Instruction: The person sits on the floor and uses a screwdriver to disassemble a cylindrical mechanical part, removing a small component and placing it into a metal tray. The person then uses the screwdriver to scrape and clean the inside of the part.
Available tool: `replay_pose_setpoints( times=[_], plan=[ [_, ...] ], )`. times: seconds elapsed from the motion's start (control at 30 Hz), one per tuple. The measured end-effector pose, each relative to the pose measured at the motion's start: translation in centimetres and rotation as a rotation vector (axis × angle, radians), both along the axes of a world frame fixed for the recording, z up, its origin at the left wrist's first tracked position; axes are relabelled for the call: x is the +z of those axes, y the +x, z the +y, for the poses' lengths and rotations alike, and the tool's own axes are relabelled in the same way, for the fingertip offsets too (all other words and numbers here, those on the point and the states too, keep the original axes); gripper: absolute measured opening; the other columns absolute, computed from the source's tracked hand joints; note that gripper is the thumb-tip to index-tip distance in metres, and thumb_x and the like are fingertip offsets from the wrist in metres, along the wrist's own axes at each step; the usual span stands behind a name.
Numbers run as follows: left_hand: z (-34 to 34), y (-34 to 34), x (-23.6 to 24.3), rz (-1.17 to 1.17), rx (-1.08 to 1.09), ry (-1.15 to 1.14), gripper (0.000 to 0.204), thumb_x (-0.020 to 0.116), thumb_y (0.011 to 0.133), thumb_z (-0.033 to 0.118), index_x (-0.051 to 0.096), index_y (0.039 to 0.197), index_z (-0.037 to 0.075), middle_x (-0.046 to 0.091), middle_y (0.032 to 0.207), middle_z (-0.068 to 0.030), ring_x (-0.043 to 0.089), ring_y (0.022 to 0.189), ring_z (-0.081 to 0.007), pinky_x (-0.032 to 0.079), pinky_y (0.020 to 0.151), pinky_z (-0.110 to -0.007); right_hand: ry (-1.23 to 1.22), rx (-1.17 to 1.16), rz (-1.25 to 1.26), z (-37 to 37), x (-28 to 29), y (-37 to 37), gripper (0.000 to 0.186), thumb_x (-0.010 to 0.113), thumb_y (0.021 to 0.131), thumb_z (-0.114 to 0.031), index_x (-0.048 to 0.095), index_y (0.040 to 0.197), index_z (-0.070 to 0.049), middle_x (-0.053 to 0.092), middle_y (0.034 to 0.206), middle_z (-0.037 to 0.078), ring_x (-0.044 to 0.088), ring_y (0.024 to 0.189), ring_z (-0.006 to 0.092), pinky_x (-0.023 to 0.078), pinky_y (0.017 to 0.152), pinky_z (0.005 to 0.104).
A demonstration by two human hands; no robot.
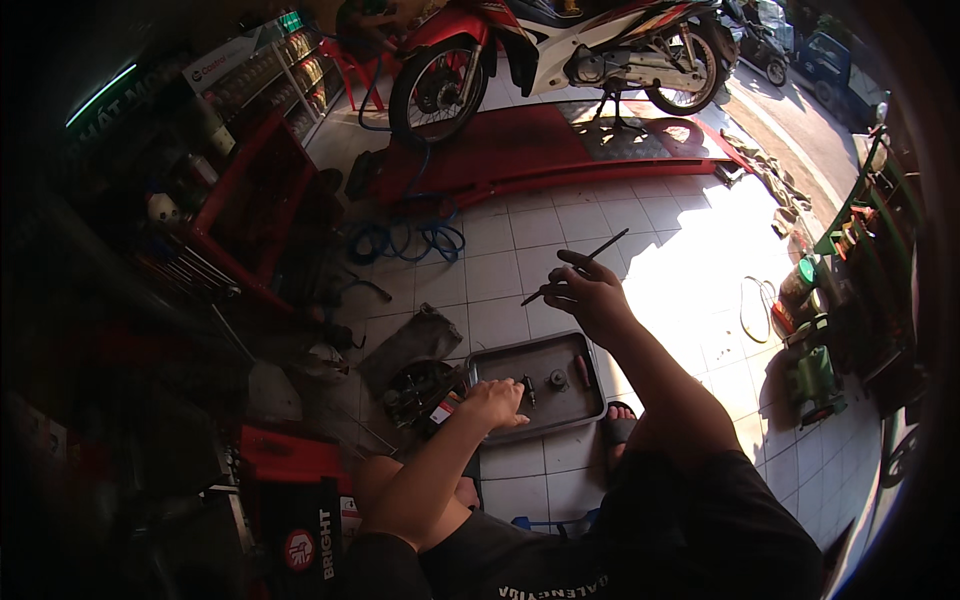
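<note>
Dark mechanical assembly sits just left of a grey rectangular tray. The person's left hand, fingers curled, reaches over the tray's left side; its grip cannot be told. Beyond lie a slim dark part and a round metal part. Farthest right, the right hand pinches a thin dark rod.

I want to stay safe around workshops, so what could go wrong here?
The thin dark rod in the right hand might slip and fall.

The person's bare toes poke out of a dark sandal beside the tray, so anything dropped there could hurt them.

The small round part sits in the tray, so a bump could make it slide.
</note>
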State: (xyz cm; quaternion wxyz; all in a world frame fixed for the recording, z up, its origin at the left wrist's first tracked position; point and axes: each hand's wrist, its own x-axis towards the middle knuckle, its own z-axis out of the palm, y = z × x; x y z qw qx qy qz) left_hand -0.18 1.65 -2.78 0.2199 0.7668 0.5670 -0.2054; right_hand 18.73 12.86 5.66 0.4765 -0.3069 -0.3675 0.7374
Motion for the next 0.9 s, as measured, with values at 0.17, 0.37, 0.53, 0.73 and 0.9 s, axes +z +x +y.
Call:
replay_pose_setpoints(
  times=[0.17, 0.37, 0.53, 0.73, 0.9],
  plan=[
    [1.1, 0.2, -1.6, -0.041, -0.042, 0.043, 0.068, 0.072, 0.084, 0.055, 0.057, 0.130, 0.007, 0.061, 0.132, -0.0118, 0.061, 0.122, -0.0325, 0.051, 0.101, -0.046, -0.076, -0.068, 0.027, -0.9, 2.1, -2.1, 0.036, 0.054, 0.102, -0.013, 0.047, 0.134, 0.004, 0.061, 0.107, 0.015, 0.068, 0.097, 0.0303, 0.058, 0.086, 0.0437],
    [1.7, 3.6, 0.1, -0.081, -0.050, 0.003, 0.065, 0.074, 0.084, 0.050, 0.058, 0.127, 0.006, 0.061, 0.130, -0.0137, 0.059, 0.123, -0.0305, 0.048, 0.104, -0.044, -0.024, -0.176, -0.002, -2.0, 1.7, -2.3, 0.038, 0.052, 0.103, -0.013, 0.044, 0.136, 0.005, 0.059, 0.109, 0.016, 0.066, 0.102, 0.0349, 0.058, 0.092, 0.0442],
    [1.3, 0.6, 1.7, -0.116, 0.086, 0.055, 0.067, 0.073, 0.084, 0.054, 0.059, 0.129, 0.007, 0.064, 0.130, -0.0127, 0.061, 0.122, -0.0320, 0.051, 0.100, -0.044, 0.084, -0.168, -0.012, -1.6, -0.2, -3.3, 0.040, 0.048, 0.104, -0.009, 0.037, 0.138, 0.009, 0.054, 0.125, 0.024, 0.062, 0.116, 0.0417, 0.054, 0.104, 0.0484],
    [0.3, -3.5, 3.8, -0.186, 0.218, 0.229, 0.075, 0.072, 0.087, 0.050, 0.050, 0.141, 0.004, 0.056, 0.141, -0.0164, 0.057, 0.127, -0.0308, 0.048, 0.104, -0.043, -0.141, -0.209, 0.233, 1.6, -3.3, -5.0, 0.042, 0.047, 0.103, -0.007, 0.036, 0.141, 0.005, 0.051, 0.122, 0.023, 0.063, 0.109, 0.0359, 0.059, 0.092, 0.0473],
    [-0.1, -8.0, 3.2, -0.160, 0.323, 0.129, 0.071, 0.075, 0.085, 0.043, 0.052, 0.139, 0.002, 0.056, 0.140, -0.0205, 0.057, 0.126, -0.0342, 0.047, 0.104, -0.041, -0.066, -0.150, 0.182, 2.4, -2.2, -6.3, 0.036, 0.046, 0.102, -0.004, 0.039, 0.137, 0.006, 0.057, 0.108, 0.019, 0.067, 0.096, 0.0321, 0.060, 0.090, 0.0466]
  ],
)
